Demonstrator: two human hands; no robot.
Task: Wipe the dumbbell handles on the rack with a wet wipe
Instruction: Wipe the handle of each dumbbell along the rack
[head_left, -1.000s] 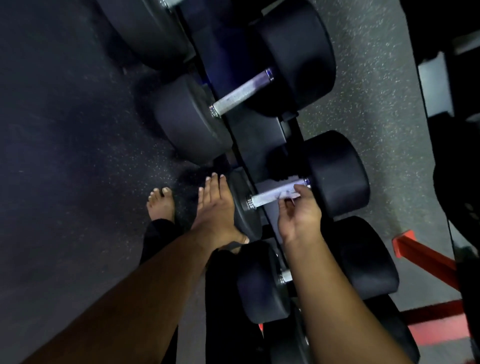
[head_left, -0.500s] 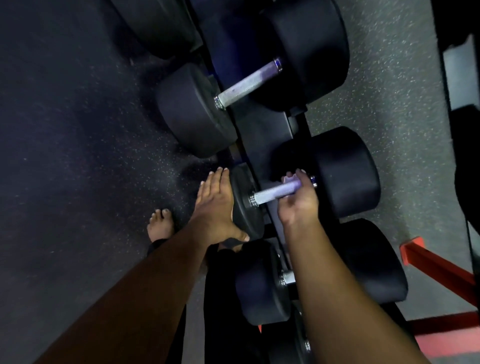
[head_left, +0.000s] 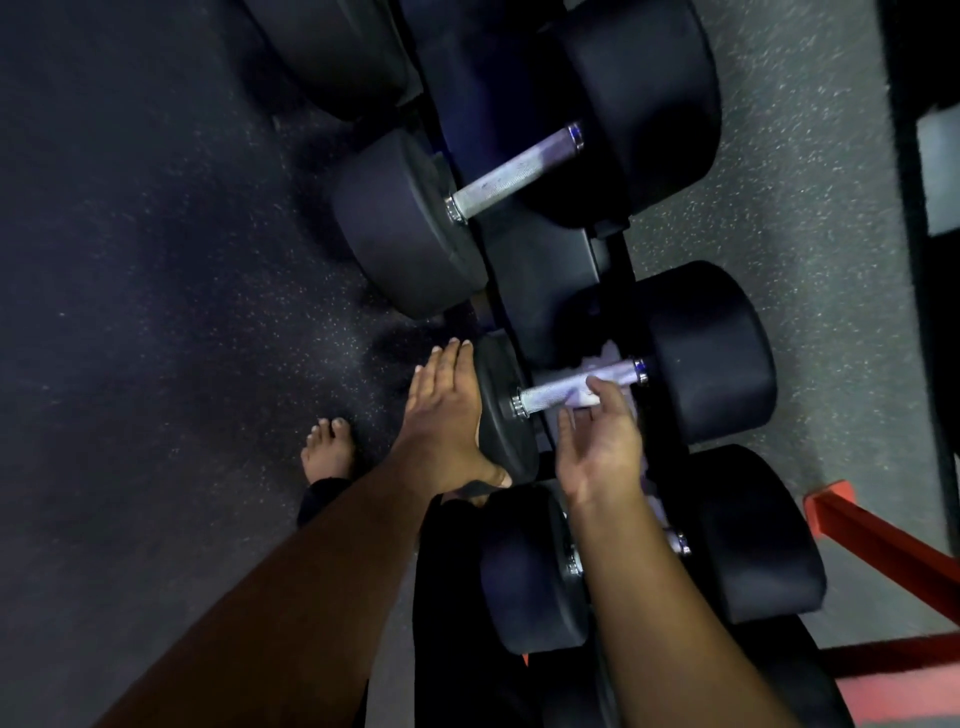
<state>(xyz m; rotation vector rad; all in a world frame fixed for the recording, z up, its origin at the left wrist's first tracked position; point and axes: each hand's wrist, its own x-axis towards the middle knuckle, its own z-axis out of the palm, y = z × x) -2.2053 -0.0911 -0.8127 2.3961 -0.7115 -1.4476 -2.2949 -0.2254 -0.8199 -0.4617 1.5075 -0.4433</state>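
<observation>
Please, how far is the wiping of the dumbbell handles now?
Done: nothing shows which handles are already clean. In hand: the right hand works the wet wipe on the middle dumbbell handle, while the left hand rests flat on that dumbbell's near head. Possibly left: the upper handle and the lower one, mostly hidden by the arm.

Half a second ago curled tight around the dumbbell handle (head_left: 579, 387) from below, knuckles up; now rolled palm-up beneath it, the right hand (head_left: 597, 449) loosened, thumb laid over the wet wipe (head_left: 589, 400) on the bar. More bare metal on show toward the far weight, and a tuft of wipe poking up behind the handle where none showed before.
</observation>
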